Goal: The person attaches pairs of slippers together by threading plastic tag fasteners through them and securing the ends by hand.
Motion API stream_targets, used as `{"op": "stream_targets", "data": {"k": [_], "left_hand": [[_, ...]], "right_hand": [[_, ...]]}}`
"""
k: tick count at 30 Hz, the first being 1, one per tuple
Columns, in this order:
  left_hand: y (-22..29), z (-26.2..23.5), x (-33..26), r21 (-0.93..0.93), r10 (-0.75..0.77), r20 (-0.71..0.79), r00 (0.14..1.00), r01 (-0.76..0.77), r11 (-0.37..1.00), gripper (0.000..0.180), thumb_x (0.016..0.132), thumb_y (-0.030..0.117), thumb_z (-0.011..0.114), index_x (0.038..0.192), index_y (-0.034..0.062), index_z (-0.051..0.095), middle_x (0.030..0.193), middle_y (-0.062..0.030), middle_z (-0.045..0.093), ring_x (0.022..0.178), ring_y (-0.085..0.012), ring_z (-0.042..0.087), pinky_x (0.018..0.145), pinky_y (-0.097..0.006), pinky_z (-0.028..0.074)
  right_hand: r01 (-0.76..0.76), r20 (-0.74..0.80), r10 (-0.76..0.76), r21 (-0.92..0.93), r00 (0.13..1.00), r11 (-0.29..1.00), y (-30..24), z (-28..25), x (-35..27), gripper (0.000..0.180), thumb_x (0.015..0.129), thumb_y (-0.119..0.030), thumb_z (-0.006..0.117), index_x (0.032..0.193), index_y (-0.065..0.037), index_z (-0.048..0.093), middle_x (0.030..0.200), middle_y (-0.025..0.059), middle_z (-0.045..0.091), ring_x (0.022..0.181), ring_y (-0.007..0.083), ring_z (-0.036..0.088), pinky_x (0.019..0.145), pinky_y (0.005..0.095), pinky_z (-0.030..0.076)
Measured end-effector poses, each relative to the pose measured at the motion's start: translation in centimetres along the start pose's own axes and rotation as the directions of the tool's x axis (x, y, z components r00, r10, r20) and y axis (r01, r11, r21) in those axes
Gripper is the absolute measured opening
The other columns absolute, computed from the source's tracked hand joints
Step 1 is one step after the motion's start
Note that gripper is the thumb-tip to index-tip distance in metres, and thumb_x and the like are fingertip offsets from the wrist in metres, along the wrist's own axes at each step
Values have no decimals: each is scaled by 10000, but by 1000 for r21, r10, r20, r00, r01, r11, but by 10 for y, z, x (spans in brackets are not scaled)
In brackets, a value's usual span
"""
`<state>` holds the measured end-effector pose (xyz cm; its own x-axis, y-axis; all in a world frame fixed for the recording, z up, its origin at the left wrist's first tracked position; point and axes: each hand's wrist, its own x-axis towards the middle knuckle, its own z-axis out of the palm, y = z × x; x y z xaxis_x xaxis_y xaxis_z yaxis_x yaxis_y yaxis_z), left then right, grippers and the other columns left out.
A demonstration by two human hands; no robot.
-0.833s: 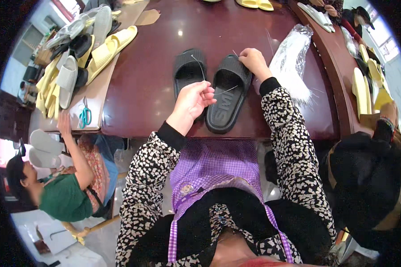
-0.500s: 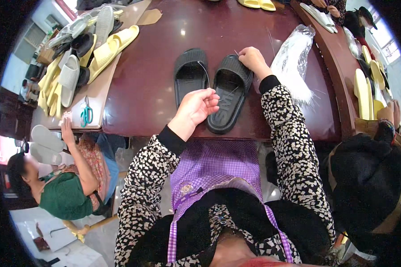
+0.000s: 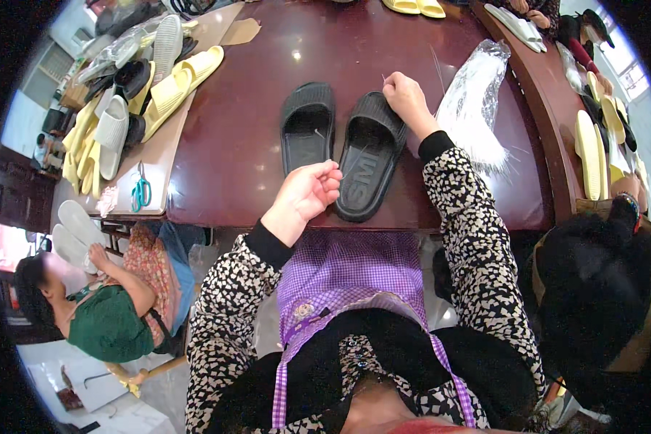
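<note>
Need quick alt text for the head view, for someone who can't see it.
A person's right hand rests on the toe of one of two black slippers lying side by side on a dark red table, while the left hand pinches a thin strand near its heel.

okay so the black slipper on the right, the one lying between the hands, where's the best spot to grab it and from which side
Probably the heel end of the right black slipper, taken from the near table edge. That end lies flat, sole down and bare, just beside the left hand. The far toe end sits under the right hand, and the other black slipper crowds its left side, so a pinch across the heel edges looks easiest.
</note>
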<state>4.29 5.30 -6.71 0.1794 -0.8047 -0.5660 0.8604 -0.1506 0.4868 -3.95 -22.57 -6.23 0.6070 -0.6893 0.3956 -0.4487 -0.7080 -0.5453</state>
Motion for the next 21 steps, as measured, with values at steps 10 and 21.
{"op": "stream_targets", "data": {"k": [10, 21], "left_hand": [[59, 1, 55, -13, 151, -58, 987, -152, 988, 74, 912, 95, 538, 918, 24, 558, 706, -51, 550, 509, -109, 476, 455, -269, 422], [22, 37, 66, 147, 318, -174, 932, -294, 944, 85, 899, 68, 508, 850, 30, 567, 687, -67, 580, 505, -129, 516, 445, -311, 471]], "right_hand": [[61, -107, -35, 250, 994, 966, -19, 11, 9, 155, 844, -136, 566, 903, -2, 616, 777, 134, 660, 715, 227, 649, 666, 334, 507], [-119, 404, -57, 398, 913, 910, -54, 3, 25, 163, 853, -105, 584, 954, 17, 621, 785, 82, 657, 654, 132, 586, 597, 271, 482]]}}
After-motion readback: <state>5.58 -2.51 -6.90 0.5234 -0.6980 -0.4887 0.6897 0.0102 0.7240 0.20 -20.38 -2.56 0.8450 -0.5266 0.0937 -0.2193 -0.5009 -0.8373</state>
